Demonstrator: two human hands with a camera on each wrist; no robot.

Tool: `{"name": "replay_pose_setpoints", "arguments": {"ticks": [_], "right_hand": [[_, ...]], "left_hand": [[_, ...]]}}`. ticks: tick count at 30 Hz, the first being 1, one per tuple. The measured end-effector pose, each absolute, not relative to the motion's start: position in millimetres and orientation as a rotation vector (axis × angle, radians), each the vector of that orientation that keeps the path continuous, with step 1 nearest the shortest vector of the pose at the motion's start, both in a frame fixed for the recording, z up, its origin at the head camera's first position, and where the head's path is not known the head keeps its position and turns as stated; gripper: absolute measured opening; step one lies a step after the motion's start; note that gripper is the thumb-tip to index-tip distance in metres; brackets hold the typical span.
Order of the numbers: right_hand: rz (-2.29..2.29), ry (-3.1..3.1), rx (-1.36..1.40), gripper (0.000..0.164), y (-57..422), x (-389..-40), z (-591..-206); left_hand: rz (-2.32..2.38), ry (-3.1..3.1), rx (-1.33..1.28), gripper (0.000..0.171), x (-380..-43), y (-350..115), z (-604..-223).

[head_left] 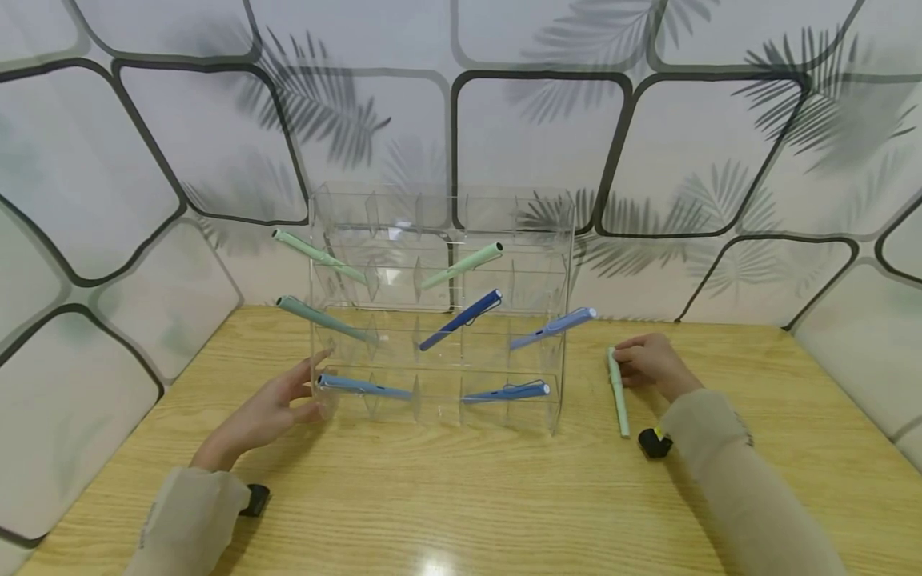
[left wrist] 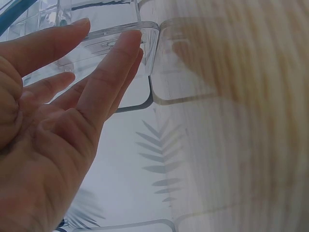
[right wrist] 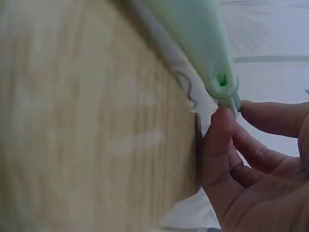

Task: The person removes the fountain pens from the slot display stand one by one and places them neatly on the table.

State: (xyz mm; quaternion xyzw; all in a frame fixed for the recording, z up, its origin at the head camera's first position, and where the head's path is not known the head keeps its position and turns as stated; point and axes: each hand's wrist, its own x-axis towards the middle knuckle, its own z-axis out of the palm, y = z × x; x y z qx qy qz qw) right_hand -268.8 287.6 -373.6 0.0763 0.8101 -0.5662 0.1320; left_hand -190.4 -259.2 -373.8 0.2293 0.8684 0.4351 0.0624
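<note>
On the right of the table, my right hand [head_left: 655, 365] pinches one end of a light green pen [head_left: 618, 396] between thumb and fingertips. The right wrist view shows that pen [right wrist: 200, 41] close up, with its narrow end at the thumb and index finger. A clear acrylic pen rack [head_left: 441, 410] stands in the middle. At its lower left side is my left hand [head_left: 268, 410], fingers loosely extended around the edge. In the left wrist view the left hand's fingertips [left wrist: 129, 41] lie right at the rack's clear edge, holding no pen.
Several pens lie slanted in the rack: two light green [head_left: 461, 266], one grey-green [head_left: 324, 318], one dark blue [head_left: 461, 320], one lavender [head_left: 553, 328] and two blue [head_left: 507, 393]. A patterned backdrop [head_left: 540, 152] closes the wooden table [head_left: 432, 496] behind and at the sides.
</note>
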Motion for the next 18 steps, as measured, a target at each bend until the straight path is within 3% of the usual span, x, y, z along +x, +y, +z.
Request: {"name": "replay_pose_setpoints", "arguments": {"ticks": [9,15,18], "right_hand": [[-1.63,2.38,0.235,0.045,290,-270,-369],[-1.834,2.236,0.248,0.052,301,-263,-350],[-1.999,2.097,0.237,0.047,303,-260,-339]], "left_hand": [[1.31,2.628,0.697,0.076,-190,-259,-373],[1.306,2.636,0.724,0.077,-190,-259,-373],[1.31,2.633,0.738,0.077,-190,-259,-374]]}}
